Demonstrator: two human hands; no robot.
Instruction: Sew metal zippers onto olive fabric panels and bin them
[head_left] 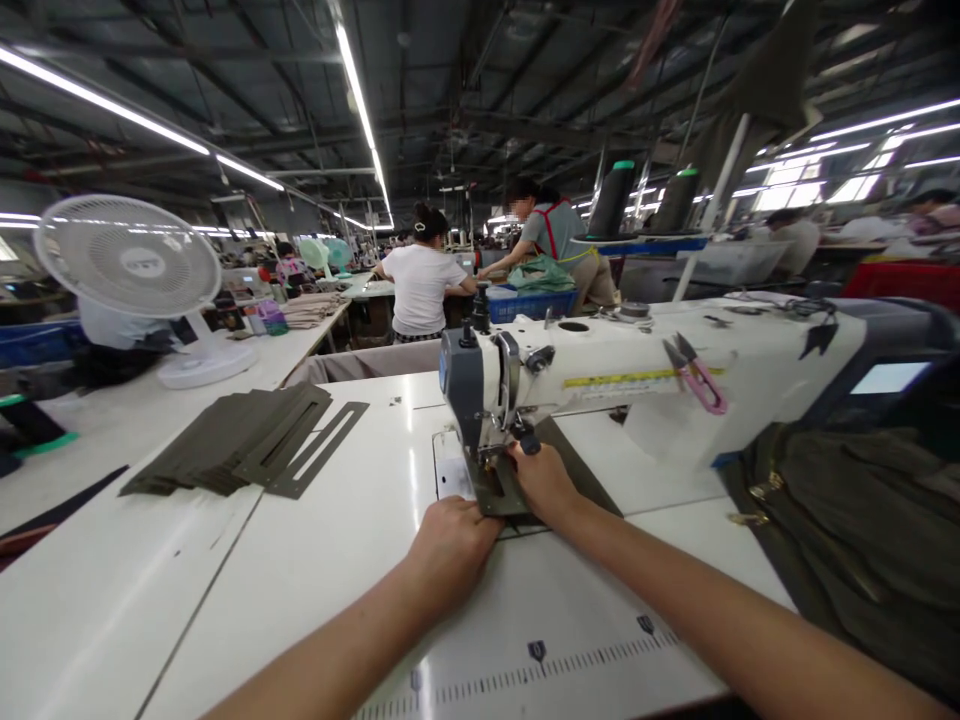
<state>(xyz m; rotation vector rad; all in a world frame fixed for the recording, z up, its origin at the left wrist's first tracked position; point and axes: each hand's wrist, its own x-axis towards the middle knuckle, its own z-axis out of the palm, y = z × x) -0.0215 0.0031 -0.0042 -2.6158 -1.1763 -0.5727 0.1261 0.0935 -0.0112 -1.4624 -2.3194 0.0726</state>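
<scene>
A dark olive fabric piece (pixel 581 468) with a slot lies flat on the sewing table, partly under the presser foot of the white sewing machine (pixel 615 375). My left hand (pixel 456 545) is closed at the near left edge of this piece, its fingertips curled and partly hidden. Beside the needle area, my right hand (pixel 544 480) presses on the piece with bent fingers, close to a dark knob. To the left lies a fanned stack of dark olive fabric pieces (pixel 217 440), with one slotted piece (pixel 319 450) at its right end.
Pink-handled thread snips (pixel 697 375) rest against the machine arm. A white fan (pixel 202 350) stands at the back left. Olive fabric with zippers (pixel 862 520) hangs at the right. Thread cones (pixel 613 200) rise behind the machine. Two people work beyond, near a blue crate (pixel 532 305).
</scene>
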